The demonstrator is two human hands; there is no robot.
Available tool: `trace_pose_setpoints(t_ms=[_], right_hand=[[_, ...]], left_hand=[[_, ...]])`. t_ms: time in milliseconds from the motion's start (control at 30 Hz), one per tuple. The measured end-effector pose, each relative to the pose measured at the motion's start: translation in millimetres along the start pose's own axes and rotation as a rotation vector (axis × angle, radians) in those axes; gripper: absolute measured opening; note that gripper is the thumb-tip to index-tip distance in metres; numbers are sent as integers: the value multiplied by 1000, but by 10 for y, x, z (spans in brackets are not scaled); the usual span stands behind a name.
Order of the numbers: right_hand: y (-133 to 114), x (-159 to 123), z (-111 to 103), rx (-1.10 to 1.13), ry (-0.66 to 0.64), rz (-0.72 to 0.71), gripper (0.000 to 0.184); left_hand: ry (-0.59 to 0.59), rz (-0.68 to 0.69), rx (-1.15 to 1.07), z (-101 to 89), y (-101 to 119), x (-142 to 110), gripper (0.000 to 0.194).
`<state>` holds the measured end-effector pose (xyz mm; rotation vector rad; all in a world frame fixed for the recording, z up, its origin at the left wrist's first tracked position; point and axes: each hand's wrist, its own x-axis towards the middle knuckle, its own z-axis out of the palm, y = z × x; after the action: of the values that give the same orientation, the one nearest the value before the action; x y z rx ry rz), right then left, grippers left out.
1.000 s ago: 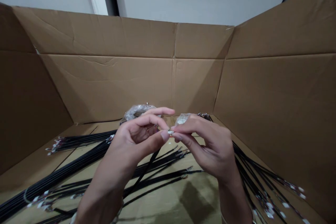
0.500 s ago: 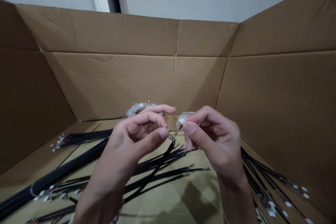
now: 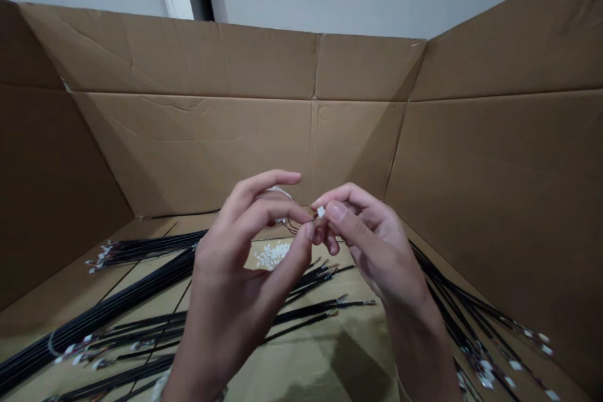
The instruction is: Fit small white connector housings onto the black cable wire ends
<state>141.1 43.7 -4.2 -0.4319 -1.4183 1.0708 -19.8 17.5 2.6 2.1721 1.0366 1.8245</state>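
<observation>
My left hand [image 3: 254, 245] pinches a thin wire [image 3: 315, 218] between thumb and index fingertip, with its other fingers raised. Thin dark wires [image 3: 291, 225] curve behind those fingers; the rest of their cable is hidden by the hand. Held between the thumb and index finger of my right hand [image 3: 367, 232] is a small white connector housing [image 3: 321, 211]. The wire end meets or nearly meets the housing; whether it sits inside cannot be made out. Below the left fingers lies a pile of small white connector housings [image 3: 273, 255].
Black cables with bare wire ends [image 3: 325, 308] lie in the middle. A thick bundle of black cables [image 3: 122, 289] runs along the left. Cables with white connectors [image 3: 487, 367] fan out at the right. Tall cardboard walls [image 3: 235, 138] surround the surface; clear plastic [image 3: 279, 191] shows behind my left hand.
Both hands have come closer together, the right moving left. A white connector housing now shows in the right fingers. The cable that stood up between the hands is now out of sight.
</observation>
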Motion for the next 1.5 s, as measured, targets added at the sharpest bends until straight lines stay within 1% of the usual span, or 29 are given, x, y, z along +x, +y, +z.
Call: trace_pose_setpoints(t_ms=[100,200,267,333,400,500,600,667,700,767,867,1033,1133,1233,1367,1500], right_hand=[[-30,-8,3,-41,41,43,20],[-58,-7,-25,-21,6,107,27],[-73,6,-54,26,-36,164,26],[-83,25,-79,74,-63,216,22],[-90,43,-92,110,-64,248,19],[-94,56,-91,161,-74,271,20],[-93,52,-81,220,-95,268,19],[-91,44,-77,250,-104,259,18],[-89,41,-76,260,-109,257,18],[-85,36,-76,266,-113,252,18],[-83,31,-77,265,-108,246,18],[-102,16,-71,247,-88,249,18],[-113,4,-68,231,-94,243,18],[-115,-3,-74,217,-104,245,18],[-107,4,-102,204,-136,262,21],[-105,19,-126,205,-158,294,23]], left_hand=[[9,131,134,41,-4,-8,9],[10,176,197,59,-11,-1,10],[1,198,203,54,-22,10,11],[-25,200,194,41,-37,22,12],[-63,193,176,32,-55,29,13],[-95,141,99,42,-83,21,13],[-32,21,-46,83,-96,-10,12],[45,-35,-134,115,-88,-34,21],[67,-34,-155,129,-80,-45,25],[55,17,-111,146,-57,-61,28],[-14,98,30,144,-16,-78,31],[-42,107,77,105,23,-80,20],[-51,126,149,90,-2,-57,17],[-31,146,202,85,-52,-42,16],[-25,159,200,84,-96,-44,13],[-42,153,190,67,-75,-27,13]])
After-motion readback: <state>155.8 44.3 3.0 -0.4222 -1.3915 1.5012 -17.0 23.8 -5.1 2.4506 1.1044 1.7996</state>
